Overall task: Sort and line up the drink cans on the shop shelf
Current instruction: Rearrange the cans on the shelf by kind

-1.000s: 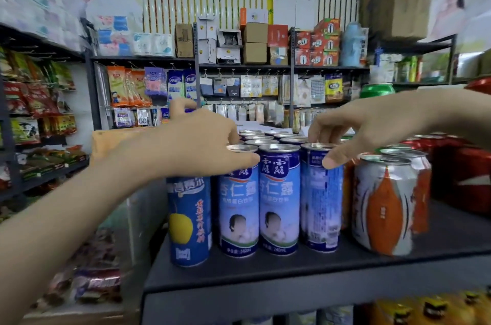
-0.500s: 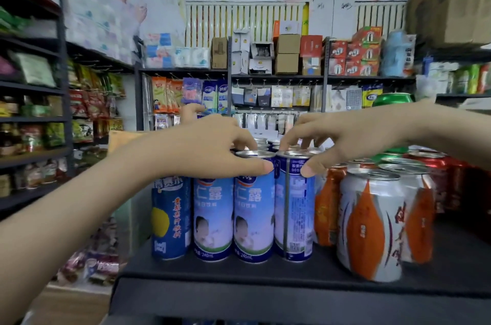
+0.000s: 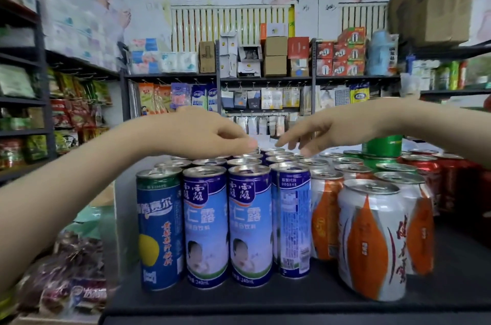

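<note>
Head view looks over a dark shelf (image 3: 265,298) full of upright cans. At the front stand, side by side and touching, a dark-blue can with a yellow fruit (image 3: 159,229), two light-blue almond drink cans (image 3: 206,226) and a fourth blue can (image 3: 292,221) turned with its barcode outward; more rows stand behind. Orange-and-white cans (image 3: 372,242) stand to their right, red cans (image 3: 425,173) and a green can (image 3: 382,145) farther right. Far shelves carry snack packets (image 3: 77,101) and cartons (image 3: 275,56). The left hand (image 3: 210,133) hangs over the rear blue cans, fingers bent, tips gathered at one rim; whether it pinches the rim I cannot tell. The right hand (image 3: 326,130) is loosely spread, fingers pointing down just above the rear tops, holding nothing.
</note>
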The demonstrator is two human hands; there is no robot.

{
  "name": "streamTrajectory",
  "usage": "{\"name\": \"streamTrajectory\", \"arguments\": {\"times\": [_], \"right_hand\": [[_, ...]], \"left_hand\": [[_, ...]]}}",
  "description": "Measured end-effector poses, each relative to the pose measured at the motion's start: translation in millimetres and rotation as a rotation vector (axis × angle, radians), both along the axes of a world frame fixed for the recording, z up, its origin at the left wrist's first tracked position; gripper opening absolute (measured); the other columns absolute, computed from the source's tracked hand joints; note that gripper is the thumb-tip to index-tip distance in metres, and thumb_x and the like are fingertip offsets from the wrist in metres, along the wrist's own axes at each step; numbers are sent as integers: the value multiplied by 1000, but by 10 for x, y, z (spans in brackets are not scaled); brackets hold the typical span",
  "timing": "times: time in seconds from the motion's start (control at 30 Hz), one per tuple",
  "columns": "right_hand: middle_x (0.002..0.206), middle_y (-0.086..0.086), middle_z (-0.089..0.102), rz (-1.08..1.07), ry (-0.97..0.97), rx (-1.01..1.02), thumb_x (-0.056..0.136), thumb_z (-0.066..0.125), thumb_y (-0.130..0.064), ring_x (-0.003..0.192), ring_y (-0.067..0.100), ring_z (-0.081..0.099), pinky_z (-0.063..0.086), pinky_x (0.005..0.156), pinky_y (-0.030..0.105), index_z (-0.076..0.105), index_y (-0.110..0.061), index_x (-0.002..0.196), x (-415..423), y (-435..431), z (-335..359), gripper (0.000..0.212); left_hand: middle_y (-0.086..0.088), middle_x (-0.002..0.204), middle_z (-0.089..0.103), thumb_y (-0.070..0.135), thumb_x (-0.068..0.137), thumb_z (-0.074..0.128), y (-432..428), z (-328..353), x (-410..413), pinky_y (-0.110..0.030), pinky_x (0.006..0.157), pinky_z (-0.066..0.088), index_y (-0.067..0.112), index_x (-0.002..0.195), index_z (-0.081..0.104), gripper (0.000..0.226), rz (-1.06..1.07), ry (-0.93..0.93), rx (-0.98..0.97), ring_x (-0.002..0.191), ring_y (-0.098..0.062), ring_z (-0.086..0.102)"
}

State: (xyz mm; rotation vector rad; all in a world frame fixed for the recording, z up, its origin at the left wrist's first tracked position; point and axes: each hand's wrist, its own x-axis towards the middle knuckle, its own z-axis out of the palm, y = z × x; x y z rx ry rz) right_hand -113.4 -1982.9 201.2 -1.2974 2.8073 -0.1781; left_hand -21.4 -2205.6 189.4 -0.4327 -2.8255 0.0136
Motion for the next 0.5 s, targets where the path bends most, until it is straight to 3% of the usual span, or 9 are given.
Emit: {"name": "streamTrajectory", "arguments": {"times": [0.07,0.17,0.2,0.3,0.4,0.5], "right_hand": [[117,-18,55,-17,-34,49,95,54,-23,102,-5,53,40,83,17,50,-41,130,-51,-41,-16,40],[116,-18,57,-19,-32,-27,94,52,-34,100,-8,53,39,82,14,56,-39,123,44,-72,9,30],[111,-19,60,-17,-14,-51,90,50,-46,98,-6,55,40,82,15,59,-38,118,97,-84,14,31],[90,-15,63,-36,135,32,63,38,-79,80,0,58,42,72,21,62,-34,104,308,-171,-46,66],[81,-12,59,-48,246,106,57,32,-82,72,2,55,42,66,23,59,-31,106,421,-252,-146,75],[86,-15,60,-63,173,94,58,41,-78,77,2,58,50,73,27,55,-34,115,423,-223,-113,73]], "left_hand": [[30,111,61,86,69,37,-29,-3,10,-22,95,38,48,110,61,61,-61,-122,93,101,11,54],[31,100,62,85,55,45,-18,-53,3,-14,82,35,51,106,59,63,-97,-97,21,82,20,53],[30,98,62,85,52,45,-11,-75,-15,-13,82,32,50,105,59,65,-102,-58,-2,84,20,52],[30,95,60,82,55,46,28,-108,-34,-19,92,23,50,104,57,60,-86,9,-58,93,15,49],[30,94,57,83,55,41,55,-122,-46,-25,93,17,50,103,56,60,-68,25,-117,94,13,45],[29,94,58,84,55,42,75,-128,-35,-27,98,17,47,104,57,63,-60,17,-105,95,13,47]]}}
